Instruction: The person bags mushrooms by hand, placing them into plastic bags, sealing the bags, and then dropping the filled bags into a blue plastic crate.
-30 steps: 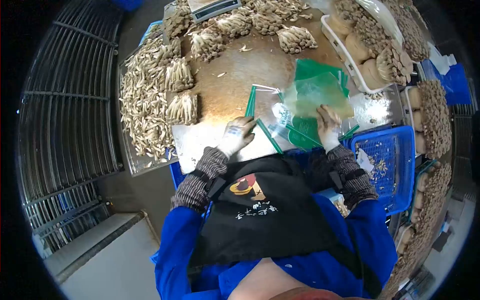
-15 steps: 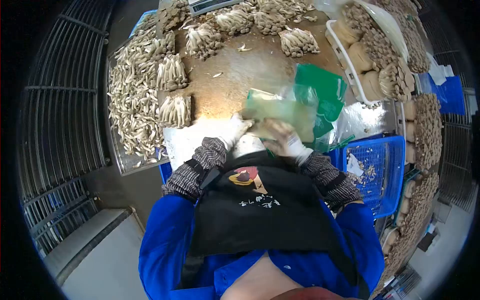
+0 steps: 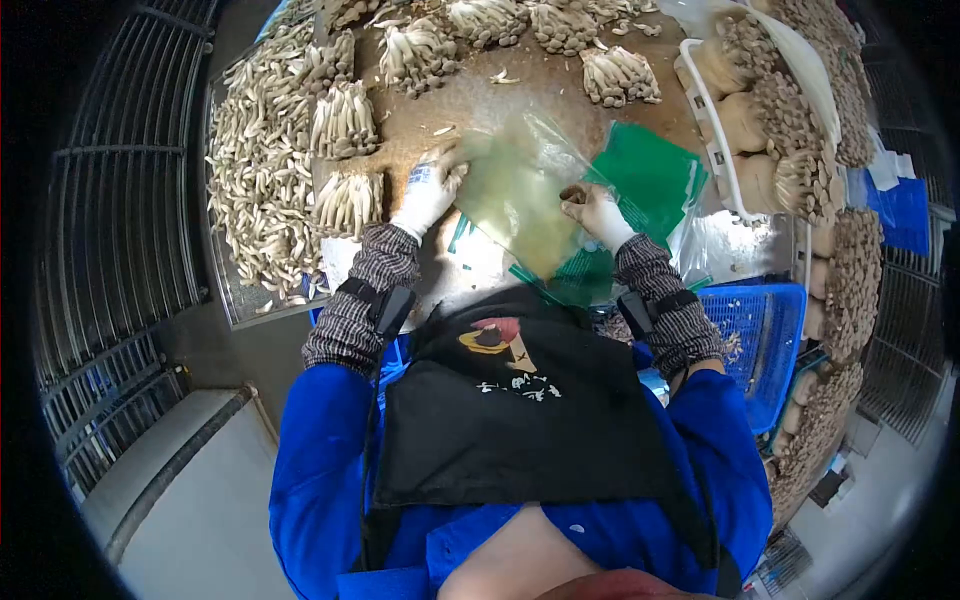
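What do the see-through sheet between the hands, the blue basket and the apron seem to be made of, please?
The sheet looks like thin, glossy plastic film, being see-through with shiny highlights. The basket is probably smooth moulded plastic, given its even blue and perforations. The apron seems matte black cloth, showing soft creases; any coating is unclear.

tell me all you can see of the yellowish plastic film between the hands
The yellowish plastic film looks thin, glossy, see-through. It slants over the table, its upper left edge at the left hand, its right edge at the right hand. Its lower end overlaps green packaging; bag or sheet is unclear.
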Demonstrator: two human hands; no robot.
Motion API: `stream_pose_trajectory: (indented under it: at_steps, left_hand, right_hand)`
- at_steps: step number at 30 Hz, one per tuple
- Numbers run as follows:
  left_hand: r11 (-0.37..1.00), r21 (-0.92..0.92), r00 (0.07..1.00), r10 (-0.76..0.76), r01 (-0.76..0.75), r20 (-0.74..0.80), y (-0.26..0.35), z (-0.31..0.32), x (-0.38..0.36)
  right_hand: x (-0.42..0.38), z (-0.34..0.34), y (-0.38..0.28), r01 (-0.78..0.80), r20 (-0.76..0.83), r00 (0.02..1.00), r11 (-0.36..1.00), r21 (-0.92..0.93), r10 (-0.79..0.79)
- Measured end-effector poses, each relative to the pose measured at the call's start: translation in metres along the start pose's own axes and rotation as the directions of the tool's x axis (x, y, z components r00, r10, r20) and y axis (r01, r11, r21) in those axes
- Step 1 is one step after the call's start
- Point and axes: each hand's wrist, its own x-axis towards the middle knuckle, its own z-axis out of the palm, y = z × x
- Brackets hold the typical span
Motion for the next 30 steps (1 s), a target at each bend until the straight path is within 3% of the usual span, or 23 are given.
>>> stream_pose_trajectory:
  at_steps: [1, 3, 4, 6, 7, 8, 10, 11, 12, 14, 15, 18, 19, 20, 22, 23, 24, 26, 28, 30]
  left_hand:
    - [1.000, 0.002, 1.000, -0.003, 0.003, -0.003, 0.005, -0.001, 0.000]
    - [0.979, -0.123, 0.952, -0.189, 0.163, -0.240, 0.016, -0.001, -0.005]
    - [0.980, -0.121, 0.951, -0.185, 0.159, -0.246, 0.015, -0.002, -0.008]
    - [0.758, -0.477, 0.881, -0.467, 0.444, 0.077, 0.014, -0.006, -0.019]
    - [0.661, -0.551, 0.841, -0.518, 0.510, 0.157, 0.020, -0.010, -0.024]
    - [0.663, -0.550, 0.842, -0.517, 0.507, 0.154, 0.024, -0.010, -0.028]
    - [0.682, -0.521, 0.848, -0.495, 0.513, 0.187, 0.025, -0.011, -0.029]
    - [0.831, -0.382, 0.913, -0.385, 0.405, 0.132, 0.028, -0.009, -0.028]
    - [0.899, -0.217, 0.920, -0.347, 0.381, 0.182, 0.030, -0.009, -0.029]
    - [0.831, -0.202, 0.833, -0.439, 0.519, 0.336, 0.040, -0.007, -0.023]
    - [0.879, -0.220, 0.895, -0.370, 0.424, 0.248, 0.041, -0.004, -0.023]
    - [0.744, -0.496, 0.886, -0.295, 0.448, 0.357, 0.030, -0.010, -0.027]
    - [0.646, -0.499, 0.812, -0.393, 0.578, 0.432, 0.048, -0.034, -0.026]
    - [0.645, -0.492, 0.808, -0.411, 0.585, 0.422, 0.041, -0.041, -0.034]
    - [0.847, -0.448, 0.945, -0.172, 0.286, 0.279, 0.020, -0.054, -0.050]
    - [0.969, -0.220, 0.980, -0.074, 0.115, 0.187, 0.015, -0.059, -0.059]
    - [0.996, 0.068, 0.997, 0.046, -0.049, 0.054, 0.015, -0.062, -0.071]
    - [0.945, 0.328, 1.000, 0.001, -0.007, 0.020, 0.026, -0.076, -0.094]
    - [0.919, 0.361, 0.985, -0.172, 0.161, -0.002, 0.058, -0.093, -0.096]
    - [0.930, 0.321, 0.983, -0.179, 0.180, -0.031, 0.055, -0.095, -0.107]
  right_hand:
    - [0.001, -0.002, -0.004, -0.048, -0.007, 0.999, 0.998, 0.037, 0.048]
    - [0.003, -0.005, -0.016, -0.089, -0.013, 0.996, 0.993, 0.072, 0.090]
    - [0.006, -0.005, -0.012, -0.092, -0.030, 0.995, 0.986, 0.139, 0.097]
    - [0.010, 0.004, -0.002, -0.091, -0.051, 0.993, 0.974, 0.207, 0.103]
    - [0.011, 0.013, 0.003, 0.017, -0.188, 0.982, 0.965, 0.262, 0.034]
    - [0.013, 0.020, 0.010, 0.131, -0.325, 0.945, 0.945, 0.300, -0.028]
    - [0.022, 0.022, 0.025, 0.105, -0.287, 0.958, 0.930, 0.352, 0.001]
    - [0.024, 0.025, 0.026, 0.106, -0.264, 0.964, 0.926, 0.362, -0.007]
    - [0.027, 0.026, 0.027, 0.108, -0.238, 0.971, 0.922, 0.373, -0.017]
    - [0.025, 0.028, 0.031, 0.124, -0.222, 0.973, 0.949, 0.290, -0.059]
    - [0.027, 0.029, 0.035, 0.156, -0.269, 0.959, 0.963, 0.217, -0.095]
    - [0.034, 0.020, 0.038, 0.141, -0.371, 0.924, 0.985, 0.103, -0.094]
    - [0.036, 0.014, 0.041, 0.147, -0.395, 0.913, 0.985, 0.092, -0.099]
    - [0.044, 0.012, 0.054, 0.116, -0.417, 0.905, 0.992, 0.055, -0.083]
    - [0.045, 0.006, 0.051, 0.095, -0.418, 0.908, 0.987, 0.132, -0.031]
    - [0.046, 0.003, 0.046, 0.093, -0.416, 0.909, 0.986, 0.136, -0.028]
    - [0.046, 0.000, 0.042, 0.063, -0.396, 0.918, 0.988, 0.143, -0.001]
    - [0.044, -0.001, 0.042, 0.018, -0.376, 0.926, 0.989, 0.145, 0.039]
    - [0.045, 0.000, 0.046, 0.037, -0.337, 0.941, 0.985, 0.167, 0.022]
    - [0.038, 0.002, 0.037, 0.028, -0.324, 0.945, 0.980, 0.199, 0.039]
